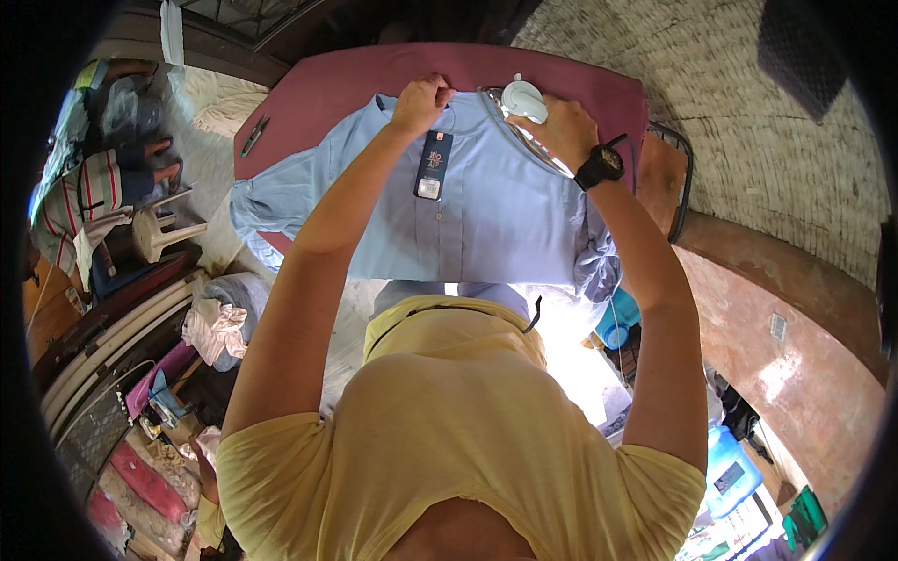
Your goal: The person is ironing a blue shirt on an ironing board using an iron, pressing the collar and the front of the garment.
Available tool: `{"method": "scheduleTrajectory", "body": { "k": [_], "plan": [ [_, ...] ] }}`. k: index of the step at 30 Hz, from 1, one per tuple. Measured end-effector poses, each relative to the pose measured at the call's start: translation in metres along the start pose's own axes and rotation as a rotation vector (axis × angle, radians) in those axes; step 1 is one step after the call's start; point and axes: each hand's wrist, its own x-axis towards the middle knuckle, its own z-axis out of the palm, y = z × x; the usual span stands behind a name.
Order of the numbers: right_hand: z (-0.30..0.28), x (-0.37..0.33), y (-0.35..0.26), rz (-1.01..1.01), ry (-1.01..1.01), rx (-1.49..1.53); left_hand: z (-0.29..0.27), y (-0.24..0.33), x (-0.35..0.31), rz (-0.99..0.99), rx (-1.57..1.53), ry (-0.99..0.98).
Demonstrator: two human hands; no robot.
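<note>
A light blue shirt (393, 234) lies spread over a table with a dark red cover (365, 70). At the far edge of the shirt, by its neckline, my left hand (423, 105) is closed, pinching the cloth. My right hand (564, 129), with a black watch on its wrist, is wrapped round the handle of a white iron (523, 99). The iron's shiny soleplate edge rests against the shirt's upper right part; its underside is hidden. A dark hang tag (433, 165) lies on the shirt front, just below my left hand.
A small dark hand tool (253, 136) lies on the table's left part. Bunched shirt cloth (596, 266) hangs at the right edge. A wooden stool (161, 232) and another person (89, 201) are on the left. A woven wall (673, 56) rises behind at right.
</note>
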Motion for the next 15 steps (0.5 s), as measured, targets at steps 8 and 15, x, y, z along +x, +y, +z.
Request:
{"method": "scheduleTrajectory", "body": {
  "k": [8, 15],
  "plan": [
    [0.001, 0.009, -0.003, -0.092, -0.036, 0.02, -0.006, 0.009, 0.0, -0.074, -0.074, 0.041],
    [-0.025, 0.014, -0.028, -0.112, -0.063, -0.062, -0.009, 0.005, 0.0, -0.147, -0.093, 0.027]
  ]
}}
